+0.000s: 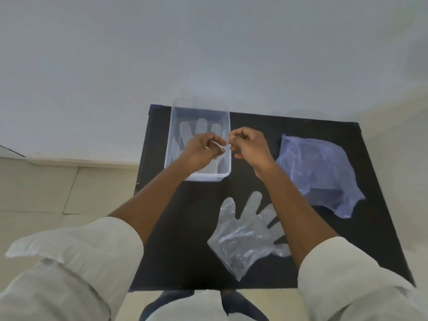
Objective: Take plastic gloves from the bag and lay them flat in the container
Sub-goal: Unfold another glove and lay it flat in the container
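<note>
Black desk (185, 251), pale wall behind, and the crumpled bluish bag (319, 172) sits off to the right, well apart from the clear container (172, 126) at the far left. Both forearms cross the desk; the right one covers part of a loose glove (240, 235) lying near the front edge. That glove is clear, wrinkled, fingers pointing away, cuff toward the person. Another lies flat inside the container, fingers away too. Over the container's right rim, left hand (201, 154) and right hand (250, 147) each pinch fingertips together; whether either grip holds anything, cannot tell.

Soft, even daylight; faint shadows; wide-angle bowing; slightly blurry.
</note>
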